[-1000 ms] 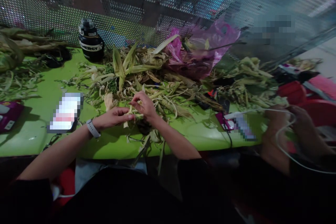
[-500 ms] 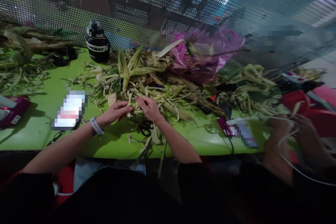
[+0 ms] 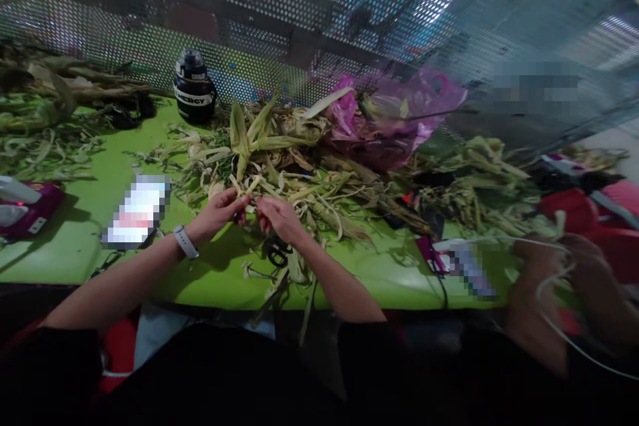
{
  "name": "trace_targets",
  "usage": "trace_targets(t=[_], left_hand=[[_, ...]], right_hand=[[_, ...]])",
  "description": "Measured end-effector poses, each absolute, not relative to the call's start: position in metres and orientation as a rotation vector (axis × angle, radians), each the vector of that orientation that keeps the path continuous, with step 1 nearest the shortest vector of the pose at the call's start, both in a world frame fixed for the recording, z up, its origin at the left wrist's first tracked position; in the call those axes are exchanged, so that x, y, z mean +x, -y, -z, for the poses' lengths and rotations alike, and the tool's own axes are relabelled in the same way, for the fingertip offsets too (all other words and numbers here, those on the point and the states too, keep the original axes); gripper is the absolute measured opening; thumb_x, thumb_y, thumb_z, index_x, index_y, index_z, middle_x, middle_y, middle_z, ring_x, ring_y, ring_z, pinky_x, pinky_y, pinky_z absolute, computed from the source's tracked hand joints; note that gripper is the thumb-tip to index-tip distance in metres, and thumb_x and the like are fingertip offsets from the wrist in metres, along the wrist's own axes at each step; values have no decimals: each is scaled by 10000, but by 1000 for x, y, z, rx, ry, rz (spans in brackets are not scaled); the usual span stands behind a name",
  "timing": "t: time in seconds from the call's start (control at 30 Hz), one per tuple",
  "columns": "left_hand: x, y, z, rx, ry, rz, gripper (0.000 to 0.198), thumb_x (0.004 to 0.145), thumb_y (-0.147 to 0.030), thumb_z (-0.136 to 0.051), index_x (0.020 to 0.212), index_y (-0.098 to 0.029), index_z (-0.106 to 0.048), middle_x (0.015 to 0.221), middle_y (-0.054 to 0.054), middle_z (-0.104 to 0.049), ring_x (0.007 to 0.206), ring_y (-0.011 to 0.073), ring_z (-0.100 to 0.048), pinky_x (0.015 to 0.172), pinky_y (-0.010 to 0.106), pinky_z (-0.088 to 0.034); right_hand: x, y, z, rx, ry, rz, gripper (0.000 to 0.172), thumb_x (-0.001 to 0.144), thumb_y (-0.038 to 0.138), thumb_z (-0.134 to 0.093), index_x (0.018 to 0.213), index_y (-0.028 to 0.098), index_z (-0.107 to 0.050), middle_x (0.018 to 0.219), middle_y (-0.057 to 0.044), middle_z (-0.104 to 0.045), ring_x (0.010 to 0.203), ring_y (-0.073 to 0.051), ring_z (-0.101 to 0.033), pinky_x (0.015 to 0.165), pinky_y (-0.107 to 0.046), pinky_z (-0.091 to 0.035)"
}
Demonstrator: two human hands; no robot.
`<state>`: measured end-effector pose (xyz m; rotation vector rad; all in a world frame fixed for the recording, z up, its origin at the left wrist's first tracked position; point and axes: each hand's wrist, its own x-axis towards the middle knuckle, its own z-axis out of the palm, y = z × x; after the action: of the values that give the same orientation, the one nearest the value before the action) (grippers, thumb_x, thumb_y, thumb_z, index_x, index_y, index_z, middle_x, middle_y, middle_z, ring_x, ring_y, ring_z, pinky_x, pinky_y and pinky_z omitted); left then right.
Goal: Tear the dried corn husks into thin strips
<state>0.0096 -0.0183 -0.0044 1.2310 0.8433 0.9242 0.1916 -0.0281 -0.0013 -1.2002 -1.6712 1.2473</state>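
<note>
Above the near part of a green table, my left hand, with a pale band on its wrist, pinches a narrow strip of corn husk. My right hand is close beside it, thumb and fingers pressed together; whatever lies between them is too small to make out. Just beyond both hands spreads a heap of dry corn husks, with a larger folded husk piece standing up from it. Below my right hand lies a black looped thing, perhaps scissor handles, partly under husk scraps.
A phone lies left, near a purple power strip. Behind stand a black bottle and a pink plastic bag against a perforated metal screen. At right are another person's hands, a white cable and a second phone.
The whole view has shifted slightly, so things sit a little lower. My fingertips have come closer together, and the right-hand fingers have curled in more.
</note>
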Motion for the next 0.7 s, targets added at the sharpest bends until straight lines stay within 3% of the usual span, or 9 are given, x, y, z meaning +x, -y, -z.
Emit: trace_targets(t=[0.17, 0.4, 0.57, 0.7], left_hand=[[12, 23, 2, 1174, -850, -931, 369, 803, -468, -665, 732, -163, -470, 573, -72, -431, 471, 33, -360, 428, 165, -253], [13, 23, 1, 1189, -774, -999, 332, 756, -410, -725, 843, -155, -530, 712, -47, -517, 567, 47, -400, 509, 178, -329], [13, 20, 1, 1201, -860, -1074, 358, 768, -401, -704, 725, -173, -431, 638, -69, -398, 533, 47, -335, 475, 178, -294], [9, 19, -2, 1239, -902, -1066, 299, 794, -390, -671, 754, -176, -465, 615, -69, -385, 521, 55, -321, 470, 178, -287]], right_hand=[[178, 34, 9, -1119, 1634, -1490, 340, 871, 519, -499, 754, 200, -483, 541, 53, -546, 390, -75, -459, 393, -199, -371], [179, 30, 16, -1133, 1690, -1358, 303, 892, 503, -485, 817, 209, -494, 530, 66, -486, 396, -75, -434, 405, -210, -364], [180, 29, 16, -1109, 1773, -1272, 367, 907, 533, -447, 727, 214, -465, 521, 52, -475, 411, -90, -442, 437, -237, -374], [181, 28, 16, -1121, 1802, -1264, 338, 919, 500, -433, 744, 215, -484, 502, 60, -461, 397, -97, -443, 451, -244, -376]])
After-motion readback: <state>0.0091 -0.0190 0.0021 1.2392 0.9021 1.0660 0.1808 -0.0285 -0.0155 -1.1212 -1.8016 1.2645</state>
